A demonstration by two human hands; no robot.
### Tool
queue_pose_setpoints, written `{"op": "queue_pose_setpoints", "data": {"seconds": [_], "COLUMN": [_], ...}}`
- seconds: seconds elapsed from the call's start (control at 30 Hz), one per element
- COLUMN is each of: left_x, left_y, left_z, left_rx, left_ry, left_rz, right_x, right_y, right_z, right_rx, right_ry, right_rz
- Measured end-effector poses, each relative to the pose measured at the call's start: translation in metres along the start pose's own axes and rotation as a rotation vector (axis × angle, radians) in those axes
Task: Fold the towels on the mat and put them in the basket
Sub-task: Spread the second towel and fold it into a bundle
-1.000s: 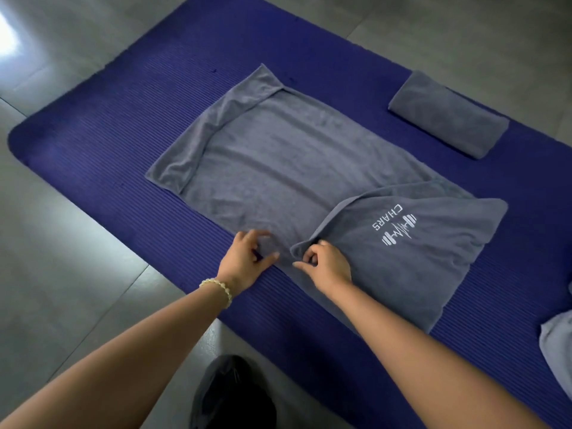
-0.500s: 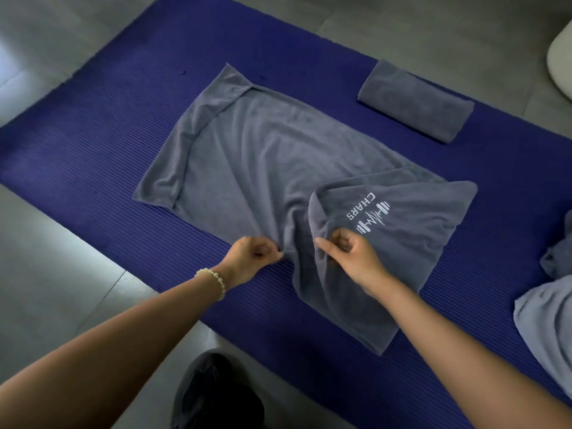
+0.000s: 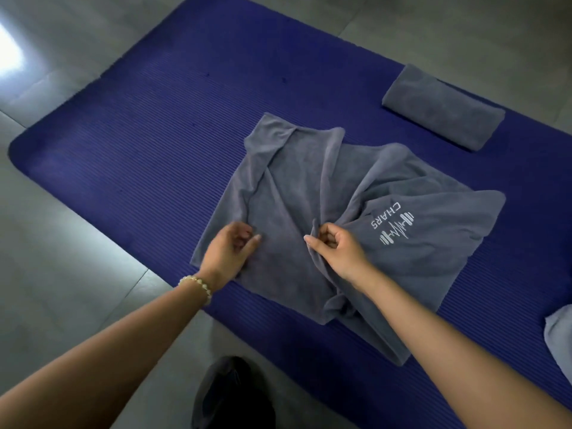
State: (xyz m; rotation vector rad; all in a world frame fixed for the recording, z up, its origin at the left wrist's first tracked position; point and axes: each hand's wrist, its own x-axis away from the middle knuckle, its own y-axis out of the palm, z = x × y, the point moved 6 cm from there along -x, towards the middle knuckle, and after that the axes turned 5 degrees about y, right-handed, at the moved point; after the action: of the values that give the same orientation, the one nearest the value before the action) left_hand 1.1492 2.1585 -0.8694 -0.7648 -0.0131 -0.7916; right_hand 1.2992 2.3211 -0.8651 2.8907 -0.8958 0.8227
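A grey towel (image 3: 297, 187) with a white CHARS logo lies bunched and creased on the blue mat (image 3: 148, 140). My right hand (image 3: 337, 246) pinches a raised fold near the towel's middle, just left of the logo. My left hand (image 3: 230, 249) sits over the towel's near left part with its fingers curled on the cloth. A folded grey towel (image 3: 442, 106) rests at the mat's far right. No basket is in view.
Part of another pale grey towel (image 3: 560, 345) shows at the right edge of the mat. A dark shoe (image 3: 232, 394) stands on the grey tiled floor (image 3: 62, 274) by the mat's near edge.
The towel, spread flat a second ago, has been pulled in and to the right and now lies bunched with creases. Both hands shifted from its near edge onto the cloth.
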Motion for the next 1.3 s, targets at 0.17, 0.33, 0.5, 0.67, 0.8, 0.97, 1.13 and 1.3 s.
{"op": "queue_pose_setpoints", "data": {"seconds": [0.17,0.33,0.5,0.67,0.8,0.97,1.13,1.3], "left_x": [0.007,0.007,0.008,0.0,0.0,0.005,0.003,0.003], "left_y": [-0.058,-0.051,-0.058,-0.05,-0.042,-0.032,-0.022,-0.011], "left_z": [-0.079,-0.08,-0.044,0.0,0.032,0.068,0.084,0.098], "left_rx": [-0.239,-0.023,0.705,0.819,0.84,0.786,0.742,0.617], "left_ry": [-0.346,-0.249,-0.252,-0.173,-0.097,0.014,0.038,0.093], "left_rz": [0.125,-0.114,0.068,0.061,0.007,-0.043,0.0,-0.059], "right_x": [-0.001,-0.008,-0.009,-0.006,-0.002,0.007,0.008,0.005], "right_y": [0.066,0.123,0.115,0.094,0.073,0.064,0.036,0.003], "right_z": [-0.066,-0.063,-0.042,-0.068,-0.085,-0.09,-0.089,-0.085], "right_rx": [-0.041,0.101,0.018,-0.05,-0.172,-0.245,-0.252,0.026], "right_ry": [-0.187,-0.139,0.036,0.005,-0.1,-0.085,-0.119,-0.256], "right_rz": [-0.202,-0.312,-0.369,-0.37,-0.192,-0.26,-0.184,0.052]}}
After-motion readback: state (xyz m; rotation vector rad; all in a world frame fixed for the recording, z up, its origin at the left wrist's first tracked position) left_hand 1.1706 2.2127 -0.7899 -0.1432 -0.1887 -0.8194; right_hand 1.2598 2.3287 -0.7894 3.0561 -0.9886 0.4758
